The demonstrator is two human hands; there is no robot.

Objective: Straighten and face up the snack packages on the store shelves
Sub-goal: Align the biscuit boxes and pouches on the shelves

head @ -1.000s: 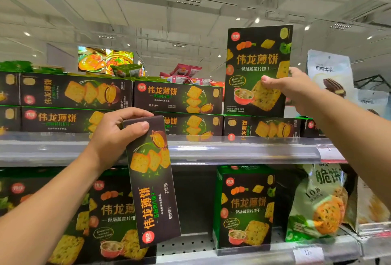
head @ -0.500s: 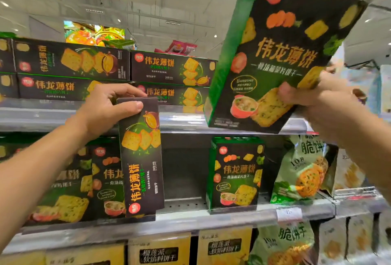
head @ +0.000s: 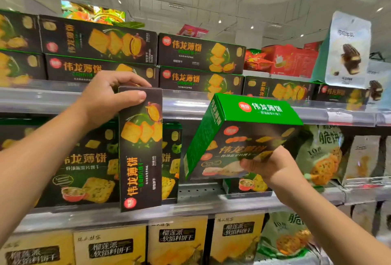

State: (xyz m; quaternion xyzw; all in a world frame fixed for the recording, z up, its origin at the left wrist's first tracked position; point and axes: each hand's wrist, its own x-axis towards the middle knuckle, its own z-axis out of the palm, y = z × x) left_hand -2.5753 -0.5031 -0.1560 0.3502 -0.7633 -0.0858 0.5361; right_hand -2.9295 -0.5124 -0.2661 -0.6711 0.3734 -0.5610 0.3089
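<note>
My left hand [head: 110, 97] grips the top end of a narrow black cracker box [head: 140, 150], which stands upright in front of the middle shelf. My right hand [head: 273, 164] holds a wide green-topped cracker box [head: 239, 137] by its lower right corner. That box is tilted, top toward me, in front of the gap in the middle shelf. More wide boxes of the same kind [head: 84, 165] stand on the middle shelf at the left, and one [head: 247, 186] sits low behind the held box.
The top shelf [head: 63, 97] holds stacked narrow black boxes [head: 201, 51] lying on their sides. Green snack bags [head: 321, 154] fill the middle shelf at the right. Yellow boxes [head: 175, 239] line the shelf below. A white bag [head: 349, 51] stands at the upper right.
My right hand has brought the wide box down from above the top shelf to the middle shelf level, tipping its green top toward me. My left hand keeps holding the narrow box upright.
</note>
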